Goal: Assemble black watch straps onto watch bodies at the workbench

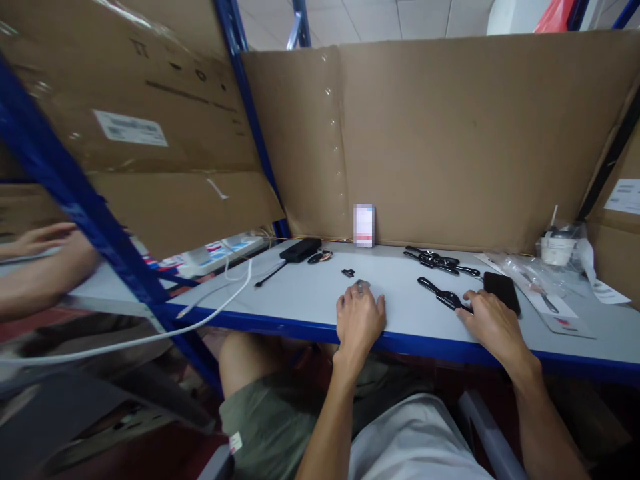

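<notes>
My left hand (361,313) rests near the front edge of the table, its fingers curled over a small, flat, silvery metal piece (364,284) that looks like a blade. Just beyond it lies a small black part (348,273). To the right, my right hand (493,323) has its fingers closed on the near handle of a black spokeshave (444,293), which lies slanted on the tabletop. Several more black spokeshaves (435,260) lie in a pile behind that one. A black flat phone-like object (501,292) sits right beside my right hand.
A lit phone (364,227) leans on the cardboard back wall (450,133). At the left are a black box (301,250) with a cable, small dark parts (320,257) and a white cable (220,319). Clear packaging (530,273) and a bagged cup (557,248) stand right. Another person's arm (47,267) shows left.
</notes>
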A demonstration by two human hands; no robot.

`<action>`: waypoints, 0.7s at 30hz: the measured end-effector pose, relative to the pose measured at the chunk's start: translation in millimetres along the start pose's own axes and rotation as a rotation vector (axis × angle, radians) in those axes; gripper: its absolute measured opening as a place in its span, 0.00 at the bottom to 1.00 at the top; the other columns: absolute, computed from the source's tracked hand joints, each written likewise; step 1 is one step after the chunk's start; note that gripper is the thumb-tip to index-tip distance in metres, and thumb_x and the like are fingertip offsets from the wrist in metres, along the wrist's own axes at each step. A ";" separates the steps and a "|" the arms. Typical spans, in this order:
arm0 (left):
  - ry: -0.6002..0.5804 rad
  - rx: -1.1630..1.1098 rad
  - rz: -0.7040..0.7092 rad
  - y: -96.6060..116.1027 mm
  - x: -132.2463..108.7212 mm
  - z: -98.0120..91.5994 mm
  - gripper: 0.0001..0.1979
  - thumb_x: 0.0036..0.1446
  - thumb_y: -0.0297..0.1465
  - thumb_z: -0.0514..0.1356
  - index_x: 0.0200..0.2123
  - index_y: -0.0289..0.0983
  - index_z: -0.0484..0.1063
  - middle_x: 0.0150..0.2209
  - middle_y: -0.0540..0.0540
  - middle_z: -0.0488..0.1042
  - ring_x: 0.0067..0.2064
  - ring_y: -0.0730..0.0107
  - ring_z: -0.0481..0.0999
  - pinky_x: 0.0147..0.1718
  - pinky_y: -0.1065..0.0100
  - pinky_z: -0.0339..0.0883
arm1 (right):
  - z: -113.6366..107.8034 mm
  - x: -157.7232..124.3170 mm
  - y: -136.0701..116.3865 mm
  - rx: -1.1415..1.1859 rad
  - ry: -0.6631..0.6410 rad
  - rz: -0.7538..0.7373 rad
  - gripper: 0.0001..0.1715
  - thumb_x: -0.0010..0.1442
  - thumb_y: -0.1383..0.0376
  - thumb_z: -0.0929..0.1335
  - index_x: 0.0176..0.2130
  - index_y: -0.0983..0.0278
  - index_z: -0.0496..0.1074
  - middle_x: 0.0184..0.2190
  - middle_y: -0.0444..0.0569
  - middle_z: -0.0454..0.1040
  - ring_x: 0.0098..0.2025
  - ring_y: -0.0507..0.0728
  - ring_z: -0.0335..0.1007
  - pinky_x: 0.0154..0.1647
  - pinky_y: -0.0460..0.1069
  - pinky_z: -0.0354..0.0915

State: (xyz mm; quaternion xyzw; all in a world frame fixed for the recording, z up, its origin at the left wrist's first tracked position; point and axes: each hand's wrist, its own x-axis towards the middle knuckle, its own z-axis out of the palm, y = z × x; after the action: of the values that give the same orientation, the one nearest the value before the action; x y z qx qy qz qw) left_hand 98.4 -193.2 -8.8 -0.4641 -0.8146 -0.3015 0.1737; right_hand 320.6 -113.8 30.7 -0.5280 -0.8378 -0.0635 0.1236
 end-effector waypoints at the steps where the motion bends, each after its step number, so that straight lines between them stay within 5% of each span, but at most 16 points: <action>1: -0.054 0.001 0.037 -2.7 0.6 0.1 0.17 0.63 0.34 0.55 0.51 0.31 0.71 0.54 0.28 0.73 0.59 0.44 0.69 0.57 0.46 0.59 | -1.3 -0.6 0.4 -0.004 -0.017 0.002 0.13 0.66 0.62 0.65 0.46 0.64 0.76 0.46 0.57 0.77 0.48 0.65 0.73 0.39 0.52 0.65; 6: -0.249 -0.171 0.286 -9.7 4.5 -8.8 0.14 0.65 0.33 0.53 0.48 0.37 0.75 0.54 0.37 0.76 0.58 0.53 0.72 0.56 0.53 0.63 | 6.0 5.6 -10.1 0.014 -0.024 -0.025 0.12 0.68 0.65 0.63 0.45 0.65 0.74 0.46 0.57 0.76 0.49 0.65 0.74 0.37 0.51 0.65; 11: -0.179 -0.370 0.264 -14.6 0.5 -12.1 0.15 0.63 0.29 0.55 0.50 0.42 0.76 0.42 0.43 0.79 0.47 0.59 0.75 0.48 0.58 0.68 | 15.1 8.1 -28.7 0.035 0.005 -0.064 0.13 0.69 0.68 0.60 0.48 0.69 0.71 0.47 0.61 0.75 0.50 0.64 0.74 0.40 0.51 0.65; 15: -0.135 -0.325 0.251 -21.9 3.9 -5.9 0.23 0.59 0.26 0.56 0.58 0.40 0.71 0.51 0.39 0.74 0.54 0.54 0.71 0.52 0.53 0.66 | 17.0 8.1 -38.6 0.065 -0.029 -0.064 0.16 0.70 0.68 0.59 0.53 0.72 0.67 0.43 0.63 0.77 0.47 0.65 0.77 0.39 0.51 0.65; 21: -0.516 -0.403 0.384 -41.5 35.3 -11.9 0.22 0.60 0.34 0.57 0.57 0.39 0.73 0.56 0.38 0.72 0.58 0.54 0.69 0.60 0.56 0.60 | 17.1 8.3 -40.4 0.061 -0.027 -0.057 0.16 0.70 0.67 0.59 0.54 0.71 0.66 0.43 0.62 0.79 0.45 0.66 0.78 0.38 0.52 0.64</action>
State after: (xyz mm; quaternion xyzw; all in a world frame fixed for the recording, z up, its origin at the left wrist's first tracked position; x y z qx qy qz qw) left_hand 44.7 -194.0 6.4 -0.6937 -0.6543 -0.2907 -0.0784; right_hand 278.4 -120.1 17.5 -0.5008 -0.8556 -0.0345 0.1265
